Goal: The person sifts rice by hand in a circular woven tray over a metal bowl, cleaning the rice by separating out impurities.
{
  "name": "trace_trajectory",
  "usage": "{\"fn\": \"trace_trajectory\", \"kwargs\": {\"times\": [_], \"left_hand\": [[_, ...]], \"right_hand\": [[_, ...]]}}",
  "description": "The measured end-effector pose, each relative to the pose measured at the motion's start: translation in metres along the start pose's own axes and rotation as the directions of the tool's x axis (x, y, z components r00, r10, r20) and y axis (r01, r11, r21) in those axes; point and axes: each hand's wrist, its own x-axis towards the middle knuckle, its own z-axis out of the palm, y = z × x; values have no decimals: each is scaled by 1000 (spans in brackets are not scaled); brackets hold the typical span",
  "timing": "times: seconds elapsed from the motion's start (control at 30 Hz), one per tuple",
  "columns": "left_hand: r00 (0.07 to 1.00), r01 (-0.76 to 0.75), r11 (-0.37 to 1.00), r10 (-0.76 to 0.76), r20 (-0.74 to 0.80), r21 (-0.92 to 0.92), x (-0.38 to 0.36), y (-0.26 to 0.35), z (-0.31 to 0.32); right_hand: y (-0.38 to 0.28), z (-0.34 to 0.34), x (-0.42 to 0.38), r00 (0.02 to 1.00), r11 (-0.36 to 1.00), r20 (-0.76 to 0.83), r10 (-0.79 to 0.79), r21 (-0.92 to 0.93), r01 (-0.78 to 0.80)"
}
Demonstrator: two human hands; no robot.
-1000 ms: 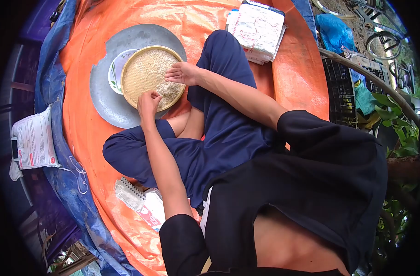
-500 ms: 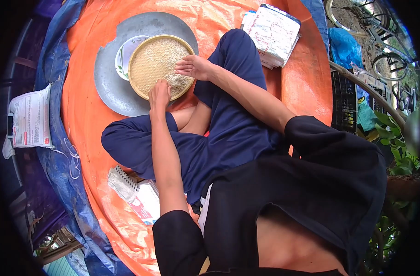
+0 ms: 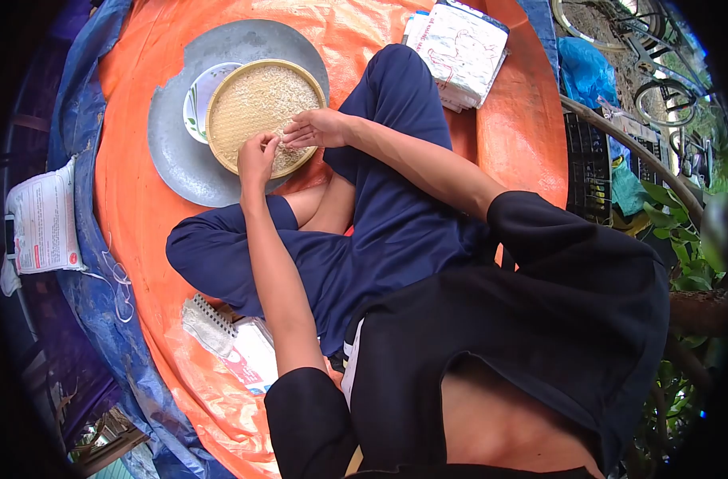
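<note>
Left hand (image 3: 258,157): moved from tray rim onto the rice (image 3: 256,100), fingertips pinched on grains. Right hand (image 3: 316,128): open, flat, resting on the woven tray (image 3: 220,104). Sorting continues.

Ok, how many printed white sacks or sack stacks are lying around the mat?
3. A stack of sacks at the top beside the knee, one white bag at the left off the orange mat, one flat sack under the left arm. More may be hidden.
</note>
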Motion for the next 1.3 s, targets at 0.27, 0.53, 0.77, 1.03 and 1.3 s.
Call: {"fn": "trace_trajectory", "kwargs": {"times": [0.27, 0.53, 0.77, 1.03, 1.3], "left_hand": [[981, -183, 880, 195, 18, 439, -4, -7, 13], [959, -239, 813, 285, -5, 531, 4, -23, 25], [946, -245, 800, 320, -45, 547, 2, -20, 27], [958, -226, 771, 287, -8, 595, 4, -18, 30], [985, -149, 946, 166, -38, 288, 3, -6, 7]], "right_hand": [[-7, -4, 2, 999, 999, -24, -30, 11, 30], [-12, 0, -2, 998, 998, -18, -65, 16, 65], [-13, 4, -6, 997, 998, -40, -61, 16, 62], [-12, 3, -5, 996, 997, -61, -70, 19, 72], [-8, -9, 8, 996, 998, -82, -30, 45, 34]]}}
